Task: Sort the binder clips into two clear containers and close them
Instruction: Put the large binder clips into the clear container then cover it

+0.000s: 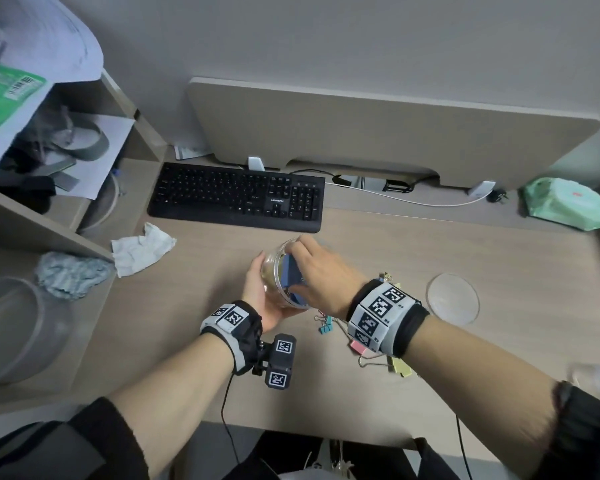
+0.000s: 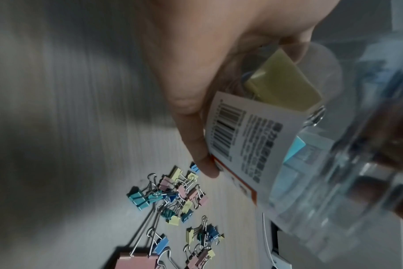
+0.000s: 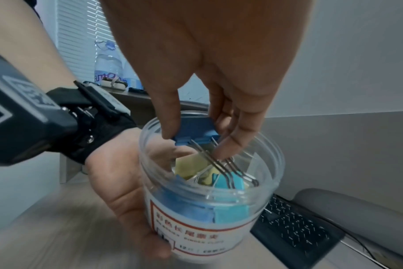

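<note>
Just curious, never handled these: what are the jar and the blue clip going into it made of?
The jar looks like clear glossy plastic: you see the clips through its wall. The blue clip seems painted sheet metal with a matte finish, and its looped handles shine like bare steel wire.

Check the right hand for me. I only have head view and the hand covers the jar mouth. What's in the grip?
Observer: The right hand pinches a large blue binder clip at the mouth of the jar, with the wire handles pointing down inside.
Operator: Jar empty otherwise?
Observer: No. A yellow clip and a teal clip lie inside.
Operator: The wrist band hides the desk pile. Much left?
Observer: Yes. The left wrist view shows many small clips loose on the desk, plus a large pink clip.
</note>
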